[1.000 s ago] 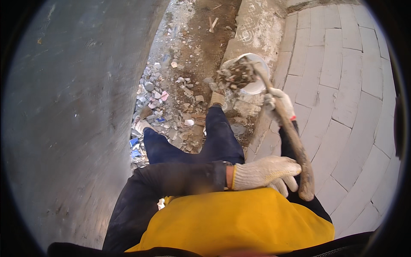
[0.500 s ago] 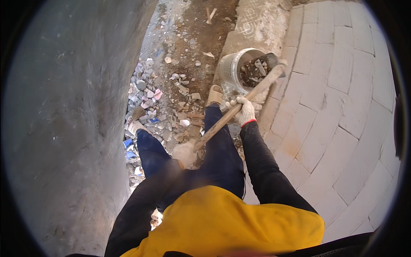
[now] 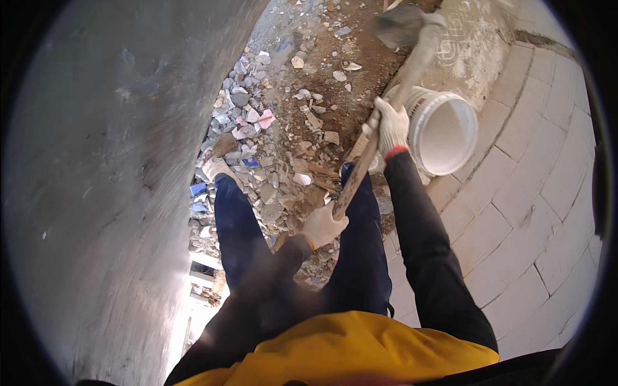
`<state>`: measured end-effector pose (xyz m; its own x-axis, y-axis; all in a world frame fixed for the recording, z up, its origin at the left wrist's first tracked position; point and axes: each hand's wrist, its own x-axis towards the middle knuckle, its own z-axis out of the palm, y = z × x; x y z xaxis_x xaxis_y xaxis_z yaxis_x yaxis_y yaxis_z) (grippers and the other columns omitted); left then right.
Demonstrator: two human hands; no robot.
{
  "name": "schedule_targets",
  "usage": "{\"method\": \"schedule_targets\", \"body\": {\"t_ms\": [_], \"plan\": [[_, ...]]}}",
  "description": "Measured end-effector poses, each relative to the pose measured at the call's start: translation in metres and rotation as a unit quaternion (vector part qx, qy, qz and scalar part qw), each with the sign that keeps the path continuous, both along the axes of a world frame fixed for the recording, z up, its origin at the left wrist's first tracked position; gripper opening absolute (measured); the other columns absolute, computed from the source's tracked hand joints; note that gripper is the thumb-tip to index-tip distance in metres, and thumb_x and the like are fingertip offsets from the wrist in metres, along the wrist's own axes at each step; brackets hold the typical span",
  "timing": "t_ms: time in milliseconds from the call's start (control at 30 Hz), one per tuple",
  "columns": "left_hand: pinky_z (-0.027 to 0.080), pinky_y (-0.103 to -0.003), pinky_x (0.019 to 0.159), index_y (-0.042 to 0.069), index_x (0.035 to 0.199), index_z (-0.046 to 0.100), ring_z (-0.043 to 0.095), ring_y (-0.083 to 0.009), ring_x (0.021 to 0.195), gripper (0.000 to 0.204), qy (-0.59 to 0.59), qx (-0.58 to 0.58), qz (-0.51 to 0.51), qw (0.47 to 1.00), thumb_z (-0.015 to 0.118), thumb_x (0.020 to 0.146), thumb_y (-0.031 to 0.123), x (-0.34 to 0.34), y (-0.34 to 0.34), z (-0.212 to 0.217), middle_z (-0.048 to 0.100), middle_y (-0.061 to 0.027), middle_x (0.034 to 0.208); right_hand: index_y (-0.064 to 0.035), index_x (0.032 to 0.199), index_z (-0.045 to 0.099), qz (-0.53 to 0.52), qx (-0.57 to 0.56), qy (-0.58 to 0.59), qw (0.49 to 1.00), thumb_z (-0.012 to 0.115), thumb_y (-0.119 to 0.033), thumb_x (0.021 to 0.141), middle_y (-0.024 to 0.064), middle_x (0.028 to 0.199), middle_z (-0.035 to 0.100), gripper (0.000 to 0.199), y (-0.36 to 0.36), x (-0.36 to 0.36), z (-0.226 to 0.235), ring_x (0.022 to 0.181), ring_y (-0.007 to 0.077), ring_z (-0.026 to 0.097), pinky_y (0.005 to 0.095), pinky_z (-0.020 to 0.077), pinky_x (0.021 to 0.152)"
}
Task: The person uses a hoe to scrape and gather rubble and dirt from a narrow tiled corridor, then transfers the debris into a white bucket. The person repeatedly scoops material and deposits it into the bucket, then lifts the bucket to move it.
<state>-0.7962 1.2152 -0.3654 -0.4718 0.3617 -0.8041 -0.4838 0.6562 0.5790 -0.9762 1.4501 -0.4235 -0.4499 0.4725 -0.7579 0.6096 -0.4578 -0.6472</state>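
Both my hands wear pale knitted gloves and are closed round the long wooden handle of a hoe. My left hand grips the handle near its lower end, in front of my thighs. Farther up, my right hand wraps the shaft, beside a white plastic bucket. The hoe's metal blade, smeared by motion, is at the top of the view, over the dirt strip and beyond the bucket. Only pale inner wall shows through the bucket's mouth.
Broken tile and stone rubble covers the ground round my feet. A grey wall rises close on my left. On the right runs a floor of pale slabs, with a concrete ledge beyond the bucket.
The hoe's blade has swung from the bucket's mouth up and left over the dirt. Both hands moved with the handle. Rubble seen in the bucket's mouth before no longer shows.
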Motion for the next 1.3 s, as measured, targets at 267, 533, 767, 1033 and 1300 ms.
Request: {"method": "schedule_targets", "body": {"t_ms": [267, 533, 767, 1033, 1300], "plan": [[0.058, -0.05, 0.081, -0.005, 0.106, 0.073, 0.077, -0.0444, 0.093, 0.052, -0.137, -0.073, 0.063, 0.986, 0.079, 0.086, 0.043, -0.04, -0.104, -0.144, 0.076, -0.0306, 0.095, -0.0035, 0.092, 0.062, 0.104, 0.035, -0.112, 0.988, 0.079, -0.017, 0.095, 0.0055, 0.073, 0.061, 0.023, -0.128, -0.015, -0.258, 0.056, 0.0203, 0.062, 0.0398, 0.0572, 0.048], [0.051, -0.04, 0.064, -0.003, 0.105, 0.072, 0.065, -0.0229, 0.068, 0.046, -0.316, -0.073, 0.181, 0.929, 0.083, 0.086, 0.038, 0.017, -0.136, -0.027, 0.068, -0.0117, 0.077, -0.0037, 0.096, 0.065, 0.221, -0.033, -0.258, 0.94, 0.07, -0.016, 0.096, 0.0072, 0.074, 0.065, 0.013, -0.194, 0.094, -0.224, 0.061, 0.027, 0.068, 0.0459, 0.0551, 0.054], [0.04, -0.029, 0.054, 0.005, 0.1, 0.075, 0.055, -0.0097, 0.059, 0.028, -0.449, -0.091, 0.409, 0.789, 0.078, 0.095, 0.032, 0.019, -0.192, 0.077, 0.059, 0.003, 0.071, -0.0073, 0.099, 0.087, 0.905, 0.302, 0.021, 0.301, 0.074, -0.019, 0.096, 0.0075, 0.091, 0.083, 0.018, -0.303, 0.148, -0.223, 0.087, 0.0285, 0.082, 0.0413, 0.06, 0.069], [0.037, -0.027, 0.052, 0.01, 0.091, 0.063, 0.049, -0.009, 0.056, 0.026, -0.481, -0.066, 0.433, 0.76, 0.068, 0.104, 0.032, 0.019, -0.19, 0.152, 0.054, 0.0027, 0.068, 0.0023, 0.107, 0.076, 0.393, -0.031, -0.169, 0.903, 0.066, -0.028, 0.1, 0.0191, 0.093, 0.077, 0.032, -0.338, 0.21, -0.147, 0.08, 0.0323, 0.076, 0.043, 0.0603, 0.077], [0.048, -0.031, 0.068, 0.014, 0.105, 0.063, 0.056, -0.012, 0.072, 0.014, -0.567, 0.109, 0.552, 0.601, 0.063, 0.11, 0.028, -0.001, -0.134, 0.175, 0.057, 0.0022, 0.083, -0.006, 0.093, 0.067, 0.243, -0.303, -0.282, 0.877, 0.078, -0.019, 0.089, 0.0073, 0.076, 0.064, 0.017, -0.245, 0.16, -0.126, 0.059, 0.0262, 0.065, 0.0449, 0.0625, 0.056]]}}
